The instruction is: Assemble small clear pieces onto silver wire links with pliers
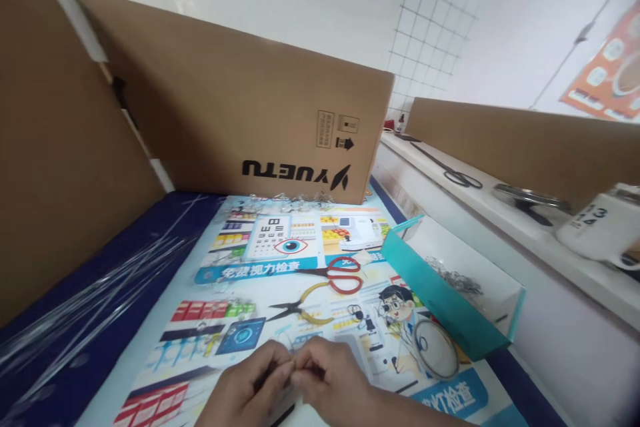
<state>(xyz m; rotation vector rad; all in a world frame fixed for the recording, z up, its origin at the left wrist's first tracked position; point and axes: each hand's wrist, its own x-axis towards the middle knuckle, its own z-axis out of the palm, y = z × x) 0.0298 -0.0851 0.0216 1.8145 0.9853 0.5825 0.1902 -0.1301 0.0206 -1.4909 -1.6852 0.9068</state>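
My left hand (250,383) and my right hand (333,380) meet at the bottom middle, fingertips pinched together on something thin that I cannot make out, just above a colourful printed poster (240,280) lying on the table. Just beyond the hands lie yellow-handled pliers (300,310) and, farther off, red-handled scissors (337,273). A coil of thin wire (435,347) rests on the poster to the right of my right hand.
A large cardboard box (240,120) stands behind the poster, and another cardboard panel (55,167) walls the left. Thin clear rods (85,300) lie on the blue cloth. A teal-edged white box (460,293) holds small wire pieces. On the right ledge sit black scissors (457,173) and a mug (603,227).
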